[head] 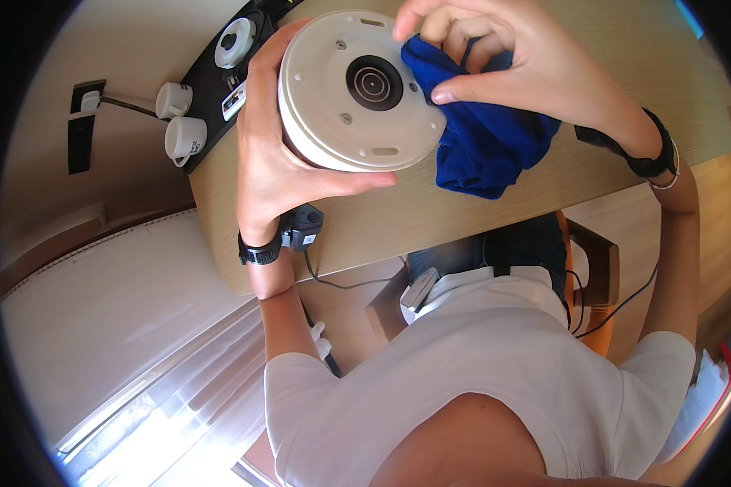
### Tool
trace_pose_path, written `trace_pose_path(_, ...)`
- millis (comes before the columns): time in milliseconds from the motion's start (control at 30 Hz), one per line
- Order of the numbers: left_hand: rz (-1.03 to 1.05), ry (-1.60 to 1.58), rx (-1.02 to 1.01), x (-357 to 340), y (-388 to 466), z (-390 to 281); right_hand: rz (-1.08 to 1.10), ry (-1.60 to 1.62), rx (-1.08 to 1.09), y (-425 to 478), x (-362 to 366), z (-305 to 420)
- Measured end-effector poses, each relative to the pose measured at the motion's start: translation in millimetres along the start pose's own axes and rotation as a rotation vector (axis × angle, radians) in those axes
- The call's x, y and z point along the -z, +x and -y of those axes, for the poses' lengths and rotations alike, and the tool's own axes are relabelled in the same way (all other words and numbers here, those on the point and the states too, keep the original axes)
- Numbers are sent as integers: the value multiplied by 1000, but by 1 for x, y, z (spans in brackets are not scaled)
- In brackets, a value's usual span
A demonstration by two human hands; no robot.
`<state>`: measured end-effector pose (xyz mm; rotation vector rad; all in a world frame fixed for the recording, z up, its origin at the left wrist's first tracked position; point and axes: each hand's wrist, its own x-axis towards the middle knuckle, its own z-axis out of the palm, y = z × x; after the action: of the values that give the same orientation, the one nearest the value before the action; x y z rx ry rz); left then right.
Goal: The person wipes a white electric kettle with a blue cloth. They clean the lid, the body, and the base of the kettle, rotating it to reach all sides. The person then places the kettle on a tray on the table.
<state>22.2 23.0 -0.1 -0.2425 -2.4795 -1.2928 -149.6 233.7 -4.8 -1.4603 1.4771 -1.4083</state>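
My left hand (268, 134) grips a round white appliance (323, 79), which looks like an electric kettle turned bottom up. Its flat underside faces the camera, with a black ringed socket in the middle, several screws and two slots. The thumb lies along the lower rim and the fingers wrap the far side. At the right edge of that underside, my right hand (493, 61) pinches a dark blue cloth (487, 146) between thumb and fingers. The cloth touches the rim and hangs down over the wooden table (365, 237). Both wrists wear black straps.
Two white mugs (186, 140) stand by a black tray (210, 115) at the left. On the tray are a round white base with a black centre (236, 42) and a small white item. A plug sits in the wall socket (89, 100). Cables run below the table edge.
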Motion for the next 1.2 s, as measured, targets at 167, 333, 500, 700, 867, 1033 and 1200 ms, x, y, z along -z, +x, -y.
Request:
trace_pose_path(167,19,61,0,10,-6,8,-105,-129,76,9,-3,-9)
trace_pose_path(333,67,79,-102,13,8,7,-224,-292,23,6,17,-13)
trace_pose_path(500,-25,-29,-52,14,-12,7,-78,-274,170,-1,28,-28)
trace_pose_path(700,21,-84,-84,16,-3,26,-66,217,161,-19,9,-29)
trace_pose_path(867,-7,-78,-68,22,-12,18,-332,-320,663,-10,-8,-48)
trace_pose_path(1033,-13,-84,-64,24,-15,16,-352,-617,753,-15,-15,-53)
trace_pose_path(1200,-40,-80,-62,29,-21,17,-253,-605,883,-15,-16,-42)
